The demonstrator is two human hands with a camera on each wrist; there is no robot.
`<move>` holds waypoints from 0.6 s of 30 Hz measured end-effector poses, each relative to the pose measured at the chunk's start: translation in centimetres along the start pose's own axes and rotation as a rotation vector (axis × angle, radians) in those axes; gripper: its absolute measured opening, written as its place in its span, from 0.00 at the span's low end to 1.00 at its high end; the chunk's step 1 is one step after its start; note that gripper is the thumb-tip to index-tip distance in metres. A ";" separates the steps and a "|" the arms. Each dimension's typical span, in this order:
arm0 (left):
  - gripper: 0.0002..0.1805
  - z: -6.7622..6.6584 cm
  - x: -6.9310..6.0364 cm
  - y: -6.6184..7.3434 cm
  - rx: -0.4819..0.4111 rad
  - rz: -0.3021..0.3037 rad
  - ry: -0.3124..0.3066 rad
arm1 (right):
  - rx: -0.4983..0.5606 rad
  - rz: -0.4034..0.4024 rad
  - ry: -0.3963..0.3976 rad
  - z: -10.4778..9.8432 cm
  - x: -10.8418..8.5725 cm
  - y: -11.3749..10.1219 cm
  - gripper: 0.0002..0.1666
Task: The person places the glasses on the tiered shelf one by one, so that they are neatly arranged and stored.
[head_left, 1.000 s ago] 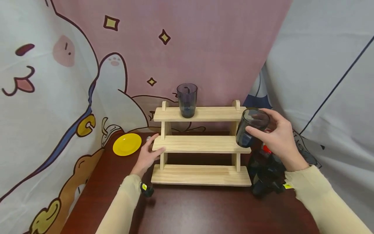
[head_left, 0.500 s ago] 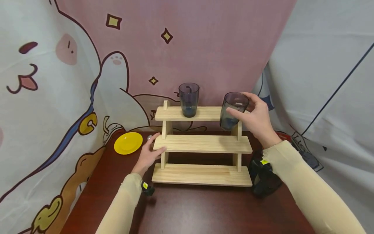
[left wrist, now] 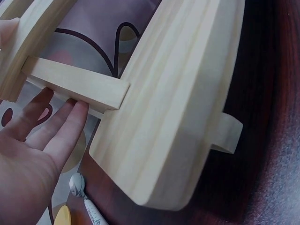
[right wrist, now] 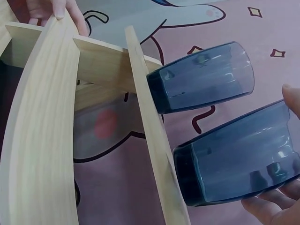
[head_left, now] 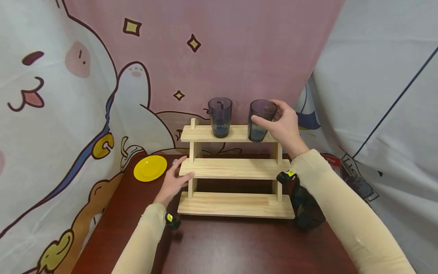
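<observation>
A three-tier wooden display shelf [head_left: 236, 168] stands on the dark red table. My left hand [head_left: 172, 183] holds the left end of its middle board, thumb on top; in the left wrist view, fingertips lie against an upright [left wrist: 77, 83]. On the top board a dark tinted glass tumbler [head_left: 220, 118] stands upright, left of centre. My right hand [head_left: 286, 125] grips a second, matching tumbler [head_left: 256, 132] near its rim, over the right part of that board. Its base is right at the board in the right wrist view; whether it bears on the wood I cannot tell.
A yellow plate [head_left: 149, 168] lies on the table at the left, with a spoon [left wrist: 89, 201] near it. Dark items [head_left: 308, 211] sit right of the shelf, partly behind my sleeve. Printed cloth [head_left: 273, 49] hangs behind.
My right hand has carried its tumbler left and up, from beside the shelf's right end to the top board. The left hand has kept its place.
</observation>
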State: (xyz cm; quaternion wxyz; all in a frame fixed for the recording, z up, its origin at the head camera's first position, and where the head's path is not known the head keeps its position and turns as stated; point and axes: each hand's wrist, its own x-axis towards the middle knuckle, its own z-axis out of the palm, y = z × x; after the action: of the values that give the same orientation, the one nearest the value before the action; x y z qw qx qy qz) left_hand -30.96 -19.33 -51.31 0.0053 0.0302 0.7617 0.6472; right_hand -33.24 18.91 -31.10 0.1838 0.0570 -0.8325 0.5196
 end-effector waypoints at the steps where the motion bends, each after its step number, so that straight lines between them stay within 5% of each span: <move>1: 0.44 0.0 0.0 0.0 0.004 0.001 0.002 | -0.002 0.006 0.000 0.2 0.2 0.0 0.51; 18: 0.42 0.1 -0.1 0.1 -0.002 0.002 0.007 | 0.019 0.039 -0.026 2.3 1.8 0.3 0.56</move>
State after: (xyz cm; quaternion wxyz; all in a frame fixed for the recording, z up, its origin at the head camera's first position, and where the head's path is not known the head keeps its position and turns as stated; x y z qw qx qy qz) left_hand -30.83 -19.21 -51.21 0.0021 0.0289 0.7609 0.6482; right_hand -35.52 17.17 -31.57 0.1622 0.0491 -0.8307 0.5304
